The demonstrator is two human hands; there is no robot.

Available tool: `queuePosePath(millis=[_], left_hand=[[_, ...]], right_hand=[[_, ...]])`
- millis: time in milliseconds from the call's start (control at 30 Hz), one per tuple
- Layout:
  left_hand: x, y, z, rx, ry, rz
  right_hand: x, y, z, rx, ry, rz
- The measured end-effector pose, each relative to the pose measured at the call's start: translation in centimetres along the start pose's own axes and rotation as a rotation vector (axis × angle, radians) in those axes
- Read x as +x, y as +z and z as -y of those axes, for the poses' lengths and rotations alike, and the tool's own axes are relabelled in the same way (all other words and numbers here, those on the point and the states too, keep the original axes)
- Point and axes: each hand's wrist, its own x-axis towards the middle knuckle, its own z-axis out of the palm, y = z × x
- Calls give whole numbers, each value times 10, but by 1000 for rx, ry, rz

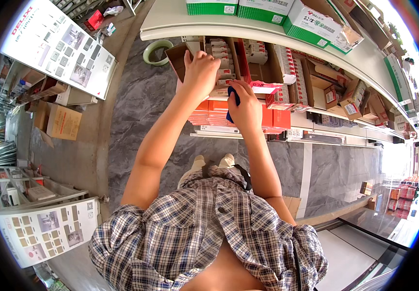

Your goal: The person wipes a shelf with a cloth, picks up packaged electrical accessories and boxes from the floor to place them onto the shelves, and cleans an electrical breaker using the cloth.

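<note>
My left hand is at the open cardboard box at the near end of a shelf, beside a row of white circuit breakers. Its fingers are bent over the box, and what they touch is hidden. To its right, my right hand is closed around a dark blue object, perhaps a cloth, in front of the boxes. A red-edged box with more white breakers lies just beyond it. Red packets are stacked on the level below.
The upper shelf edge runs above my hands and carries green and white boxes. A green bowl stands left of the shelf. Further right are open cardboard boxes. Display boards and a carton are at left.
</note>
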Motion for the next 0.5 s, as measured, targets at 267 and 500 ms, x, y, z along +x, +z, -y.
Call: queuePosePath(millis=[267,500], left_hand=[[-2,8,8,-68,97,-50],[-9,4,17,-528,87,-347]], right_hand=[[0,-1,0,39,-17,-51],[5,-14,5,138,127,-252]])
